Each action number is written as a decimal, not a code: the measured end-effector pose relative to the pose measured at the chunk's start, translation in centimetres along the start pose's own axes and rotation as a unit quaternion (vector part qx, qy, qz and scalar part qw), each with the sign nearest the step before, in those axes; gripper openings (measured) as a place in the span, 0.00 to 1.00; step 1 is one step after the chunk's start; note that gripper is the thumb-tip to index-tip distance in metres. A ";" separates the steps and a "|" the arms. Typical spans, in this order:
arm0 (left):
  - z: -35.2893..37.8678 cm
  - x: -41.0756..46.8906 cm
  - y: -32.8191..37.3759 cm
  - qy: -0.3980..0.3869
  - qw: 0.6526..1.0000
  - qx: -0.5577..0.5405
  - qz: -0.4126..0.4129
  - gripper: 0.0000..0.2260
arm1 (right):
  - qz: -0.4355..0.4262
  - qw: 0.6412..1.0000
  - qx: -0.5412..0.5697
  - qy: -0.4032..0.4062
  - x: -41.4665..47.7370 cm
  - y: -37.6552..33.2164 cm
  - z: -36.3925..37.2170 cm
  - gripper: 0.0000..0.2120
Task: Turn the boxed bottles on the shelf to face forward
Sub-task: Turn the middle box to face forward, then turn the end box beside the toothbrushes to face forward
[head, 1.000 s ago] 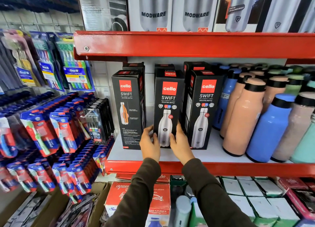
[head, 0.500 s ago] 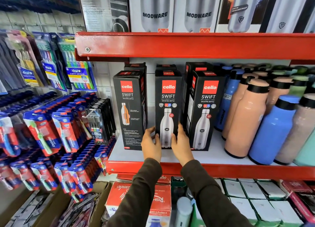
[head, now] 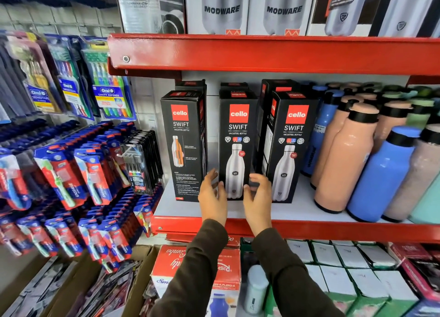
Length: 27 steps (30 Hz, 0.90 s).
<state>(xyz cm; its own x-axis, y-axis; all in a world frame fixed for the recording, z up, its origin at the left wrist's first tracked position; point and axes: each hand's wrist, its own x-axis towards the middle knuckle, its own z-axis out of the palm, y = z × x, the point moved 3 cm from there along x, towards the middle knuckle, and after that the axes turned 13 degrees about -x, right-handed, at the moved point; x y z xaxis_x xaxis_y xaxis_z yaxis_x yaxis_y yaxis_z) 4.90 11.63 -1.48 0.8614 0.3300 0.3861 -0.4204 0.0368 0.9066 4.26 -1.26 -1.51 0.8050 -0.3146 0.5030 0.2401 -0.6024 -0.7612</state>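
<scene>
Middle box [head: 237, 145] and 3 o'clock box [head: 291, 147] face forward; 9 o'clock box [head: 183, 145] shows another panel. Left hand [head: 212, 197] and right hand [head: 258, 200] spread, flanking middle box.

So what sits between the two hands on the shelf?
In the head view, the middle Cello Swift box stands between the left hand and right hand, its bottle picture facing forward.

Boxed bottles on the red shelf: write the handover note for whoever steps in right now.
Left hand: open beside the middle box, fingers spread.
Right hand: open on its other side, gripping nothing.
Done: middle box and right box show their front panels with the large steel bottle.
Left: left box shows a text panel with a small cutaway bottle; turn it.
</scene>
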 end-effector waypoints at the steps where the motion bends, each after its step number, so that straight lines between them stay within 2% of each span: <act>1: -0.3 -0.2 0.3 0.001 1.000 -0.006 0.015 0.19 | -0.006 1.000 0.002 0.014 -0.2 -0.3 -0.1 0.14; 7: -3.2 -0.2 3.1 0.043 0.983 0.002 0.180 0.13 | -0.087 0.995 0.050 0.017 -1.5 -4.0 0.8 0.12; 10: -5.6 0.8 3.6 0.088 0.973 0.026 0.212 0.14 | -0.110 0.992 0.066 -0.022 -1.8 -6.0 2.5 0.15; 14: -8.5 2.6 3.4 0.121 0.979 0.025 0.163 0.20 | -0.089 0.988 0.089 -0.090 -1.9 -7.1 4.8 0.20; 18: -10.0 4.8 2.0 0.060 0.994 0.056 0.077 0.22 | -0.063 0.987 0.058 -0.135 -1.4 -7.6 6.8 0.22; 21: -10.5 6.2 1.1 0.022 0.998 0.049 0.023 0.20 | -0.050 0.989 0.036 -0.138 -1.0 -7.9 7.6 0.21; 24: -10.8 7.0 0.4 0.017 0.998 0.050 0.027 0.17 | -0.049 0.990 0.019 -0.131 -0.8 -7.9 8.1 0.20; 27: -11.0 7.4 0.1 -0.011 1.000 -0.008 0.017 0.16 | -0.044 0.992 0.018 -0.113 -0.8 -7.8 8.2 0.21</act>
<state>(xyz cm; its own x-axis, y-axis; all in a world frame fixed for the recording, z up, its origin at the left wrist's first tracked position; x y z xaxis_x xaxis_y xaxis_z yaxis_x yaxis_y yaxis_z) 8.11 24.45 -0.44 0.8526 0.3100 0.4207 -0.4542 0.0413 0.8900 6.17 9.68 0.62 0.8808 -0.0867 0.4656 0.3299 -0.5930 -0.7346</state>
